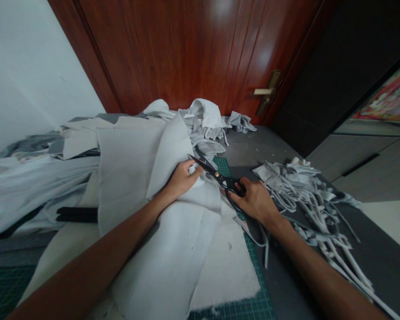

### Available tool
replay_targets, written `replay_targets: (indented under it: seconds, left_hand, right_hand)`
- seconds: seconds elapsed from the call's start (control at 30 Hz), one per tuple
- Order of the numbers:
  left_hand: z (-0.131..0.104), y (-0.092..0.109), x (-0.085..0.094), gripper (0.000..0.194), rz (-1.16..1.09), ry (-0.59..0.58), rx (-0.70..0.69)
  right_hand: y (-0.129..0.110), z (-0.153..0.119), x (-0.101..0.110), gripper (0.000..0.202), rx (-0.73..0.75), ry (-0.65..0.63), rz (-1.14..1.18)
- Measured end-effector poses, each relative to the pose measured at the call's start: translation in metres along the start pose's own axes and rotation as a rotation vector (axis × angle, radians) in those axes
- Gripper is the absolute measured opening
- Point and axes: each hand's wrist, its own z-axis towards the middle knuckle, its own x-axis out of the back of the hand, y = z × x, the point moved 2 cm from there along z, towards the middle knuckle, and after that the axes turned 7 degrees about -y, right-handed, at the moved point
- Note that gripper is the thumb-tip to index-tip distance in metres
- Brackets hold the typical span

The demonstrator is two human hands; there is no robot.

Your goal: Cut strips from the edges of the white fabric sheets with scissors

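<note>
Pale grey fabric [180, 235] spread from the centre toward six o'clock. Black shears [217, 175], gripped around the handles by the right hand [254, 200] at four, pointed toward ten; the left hand [184, 178], near seven, pinched the fabric beside the blades.

Probable home cloth-cutting space: panelled wooden door [173, 53] at 12 o'clock, gridded cutting mat [246, 307], fabric scraps [302, 191] at 4 o'clock.
</note>
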Motion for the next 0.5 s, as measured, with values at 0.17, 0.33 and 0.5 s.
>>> replay_targets:
  seconds: [0.17, 0.33, 0.5]
  left_hand:
    - [0.0006, -0.0011, -0.0003, 0.028, -0.011, 0.004, 0.004]
    - [0.0006, -0.0025, -0.0013, 0.03, -0.032, 0.006, -0.003]
    - [0.0008, -0.0051, -0.0022, 0.034, -0.046, 0.021, 0.003]
  right_hand:
    - [-0.0035, -0.0015, -0.0013, 0.029, 0.006, -0.017, -0.026]
    - [-0.0062, -0.0026, -0.0013, 0.032, 0.011, -0.027, -0.037]
    - [-0.0079, -0.003, -0.0018, 0.034, 0.02, -0.009, -0.076]
